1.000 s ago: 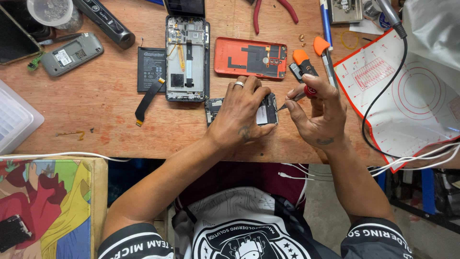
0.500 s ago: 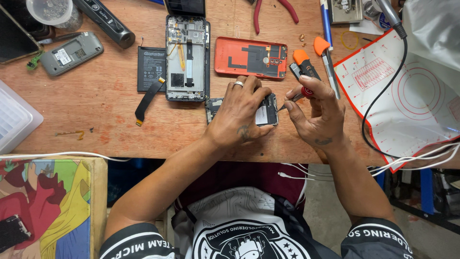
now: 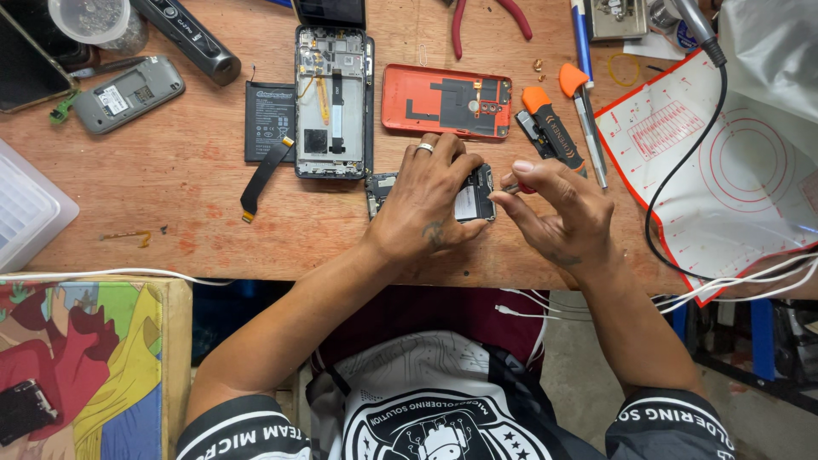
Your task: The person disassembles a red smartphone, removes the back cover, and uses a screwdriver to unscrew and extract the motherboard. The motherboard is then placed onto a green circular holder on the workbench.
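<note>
The widest open wood [image 3: 170, 230] lies at the near left, marked only by a small orange scrap [image 3: 128, 236]. Farther in, an opened phone frame [image 3: 332, 100], a flat battery [image 3: 269, 121] and a trailing black ribbon cable [image 3: 264, 175] crowd the middle. Beyond the left hand [image 3: 426, 200] and right hand [image 3: 558, 213], the orange back cover [image 3: 447, 100] and an orange-capped tool [image 3: 550, 128] block the far way. To the right, a black cord [image 3: 673, 183] loops across the white mat [image 3: 724, 170]. A clear tray [image 3: 25, 209] closes the left edge.

Right hand [image 3: 558, 209] lifted a bit, fingers spread more now, tool tip closer to the phone board [image 3: 473, 194] w/ left hand [image 3: 426, 200].
</note>
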